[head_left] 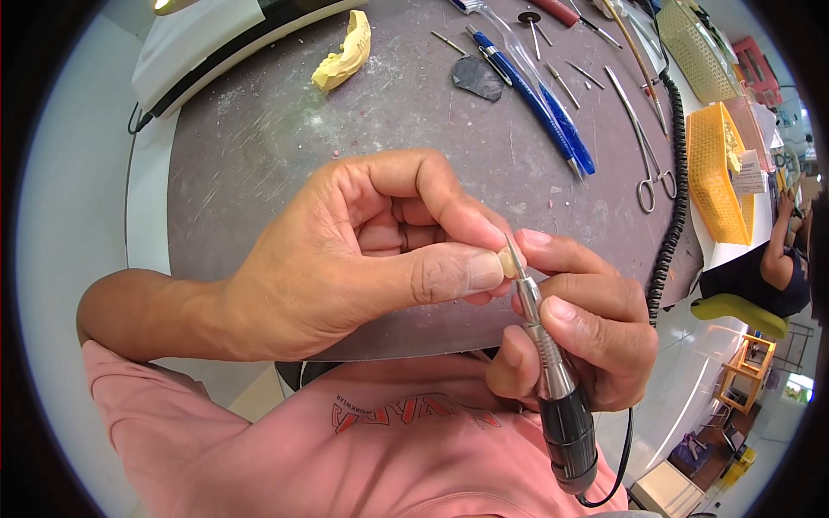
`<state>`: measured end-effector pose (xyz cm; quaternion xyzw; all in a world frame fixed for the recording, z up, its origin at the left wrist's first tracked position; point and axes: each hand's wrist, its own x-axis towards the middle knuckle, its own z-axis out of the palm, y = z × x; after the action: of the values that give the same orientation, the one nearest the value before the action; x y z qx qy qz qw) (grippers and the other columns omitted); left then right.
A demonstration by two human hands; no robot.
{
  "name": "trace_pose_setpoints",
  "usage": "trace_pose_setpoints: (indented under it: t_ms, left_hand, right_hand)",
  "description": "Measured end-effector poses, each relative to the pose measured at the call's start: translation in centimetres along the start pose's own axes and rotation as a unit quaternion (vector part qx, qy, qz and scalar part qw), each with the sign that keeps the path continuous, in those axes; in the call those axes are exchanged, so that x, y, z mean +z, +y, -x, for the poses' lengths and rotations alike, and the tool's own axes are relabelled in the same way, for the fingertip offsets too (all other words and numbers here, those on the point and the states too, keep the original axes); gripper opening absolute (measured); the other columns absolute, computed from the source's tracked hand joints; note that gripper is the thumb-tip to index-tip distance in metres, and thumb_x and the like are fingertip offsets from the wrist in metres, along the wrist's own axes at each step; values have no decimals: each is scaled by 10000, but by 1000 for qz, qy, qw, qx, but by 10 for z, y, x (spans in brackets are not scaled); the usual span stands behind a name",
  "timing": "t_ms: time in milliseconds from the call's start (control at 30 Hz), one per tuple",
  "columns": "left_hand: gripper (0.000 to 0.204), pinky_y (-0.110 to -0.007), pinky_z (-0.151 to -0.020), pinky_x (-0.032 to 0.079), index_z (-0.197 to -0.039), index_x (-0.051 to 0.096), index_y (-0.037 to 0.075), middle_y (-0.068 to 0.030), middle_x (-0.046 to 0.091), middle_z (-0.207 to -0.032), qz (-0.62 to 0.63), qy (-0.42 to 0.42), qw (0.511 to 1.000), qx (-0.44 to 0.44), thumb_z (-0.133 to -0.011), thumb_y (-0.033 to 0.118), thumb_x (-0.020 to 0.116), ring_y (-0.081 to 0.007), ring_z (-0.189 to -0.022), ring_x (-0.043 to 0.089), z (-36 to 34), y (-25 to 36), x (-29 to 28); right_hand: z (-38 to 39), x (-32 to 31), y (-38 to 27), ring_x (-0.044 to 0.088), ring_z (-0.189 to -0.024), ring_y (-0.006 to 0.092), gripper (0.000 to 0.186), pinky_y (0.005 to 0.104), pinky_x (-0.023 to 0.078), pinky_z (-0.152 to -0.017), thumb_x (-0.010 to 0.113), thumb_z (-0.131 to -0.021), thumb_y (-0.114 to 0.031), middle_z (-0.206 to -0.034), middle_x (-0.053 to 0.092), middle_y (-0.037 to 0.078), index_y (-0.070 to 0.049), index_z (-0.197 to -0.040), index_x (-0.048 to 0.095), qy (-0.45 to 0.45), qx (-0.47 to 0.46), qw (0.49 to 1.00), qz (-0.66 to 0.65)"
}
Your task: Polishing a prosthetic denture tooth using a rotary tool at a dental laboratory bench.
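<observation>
Between the thumb and fingertips of my left hand (345, 250) is a small cream-coloured dental crown (509, 262), partly covered by the fingers. My right hand (591, 328) wraps round a dental handpiece (553, 367) with a silver front and black body, held like a pen. Its thin pointed bur (513, 249) lies against or just in front of the crown; I cannot tell whether they touch. The fingertips of both hands meet around the crown. A cable leaves the rear end of the handpiece near my pink shirt.
A yellow plaster dental model (344, 53) stands at the back, beside a white and black device (224, 56). Blue pens (535, 99), several burs, and scissor-like forceps (641, 142) lie at the right. A coiled black cord (675, 198) runs past yellow baskets (717, 173). Another person (768, 268) sits far right.
</observation>
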<state>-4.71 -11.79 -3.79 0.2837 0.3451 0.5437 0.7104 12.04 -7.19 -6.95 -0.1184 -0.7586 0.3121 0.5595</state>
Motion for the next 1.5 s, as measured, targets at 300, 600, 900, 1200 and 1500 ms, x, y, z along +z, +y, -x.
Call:
trace_pose_setpoints:
  t_ms: [300, 600, 900, 1200, 1500]
  left_hand:
    - [147, -271, -711, 480, -854, 504, 71, -130, 584, -916, -10, -16, 999, 33, -804, -24, 604, -144, -818, 577, -2, -2, -1]
    - [136, -264, -726, 484, -855, 504, 74, -125, 587, -912, -17, -14, 999, 28, -811, -5, 606, -134, -832, 580, -2, -3, -2]
    - [141, -248, -742, 496, -854, 501, 70, -126, 578, -934, -19, -14, 999, 29, -808, -8, 609, -129, -837, 585, -2, -2, -3]
    - [140, -262, -752, 508, -849, 500, 53, -140, 583, -929, -21, -5, 1000, 13, -801, -17, 611, -141, -840, 596, 0, -1, -3]
    - [143, -265, -745, 509, -849, 506, 49, -142, 586, -932, -28, -6, 1000, 11, -794, -25, 615, -150, -845, 599, 0, 0, -3]
  right_hand:
    - [-1, 5, -2, 634, -780, 312, 278, 356, 557, -689, 701, -752, -97, -714, 539, 106, -4, -926, 504, 58, -7, 998, -23]
    - [1, -1, 0, 611, -814, 279, 273, 358, 532, -775, 662, -792, -120, -739, 516, 96, -18, -972, 484, -5, -20, 1000, 18]
    - [1, -1, 0, 617, -793, 285, 266, 365, 537, -755, 671, -781, -110, -725, 531, 104, -12, -954, 496, 2, -7, 1000, 6]
    - [-2, -3, 2, 618, -767, 289, 272, 379, 542, -723, 684, -768, -124, -714, 542, 111, -8, -935, 503, -9, -11, 1000, -8]
    - [-4, -2, 1, 632, -771, 297, 278, 366, 553, -682, 719, -727, -88, -717, 571, 112, -4, -916, 533, 9, -5, 1000, -18]
